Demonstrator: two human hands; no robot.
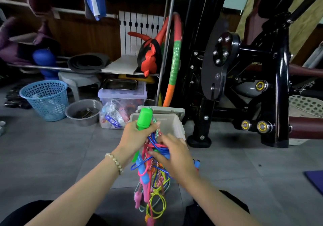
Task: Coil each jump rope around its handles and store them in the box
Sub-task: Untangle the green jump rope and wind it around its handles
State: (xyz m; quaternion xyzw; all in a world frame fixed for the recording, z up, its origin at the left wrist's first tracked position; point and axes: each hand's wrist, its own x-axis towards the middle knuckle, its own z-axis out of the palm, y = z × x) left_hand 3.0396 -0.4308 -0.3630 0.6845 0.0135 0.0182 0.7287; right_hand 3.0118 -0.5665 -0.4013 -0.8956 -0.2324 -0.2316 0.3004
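My left hand (135, 135) grips a green jump rope handle (144, 118) upright, lifting a tangled bundle of jump ropes (152, 175) off the floor. Blue, pink, yellow and braided cords hang below it, with pink and blue handles dangling among them. My right hand (172, 153) is in the tangle just below the left, fingers curled among the blue and pink cords. A beige plastic box (172, 124) stands on the floor directly behind the bundle, partly hidden by my hands.
A black exercise machine (244, 79) fills the right. To the left stand a clear storage bin (122, 96), a plastic bag (111, 115), a grey basin (83, 112) and a blue mesh basket (45, 100). A striped hoop (174, 63) leans behind the box.
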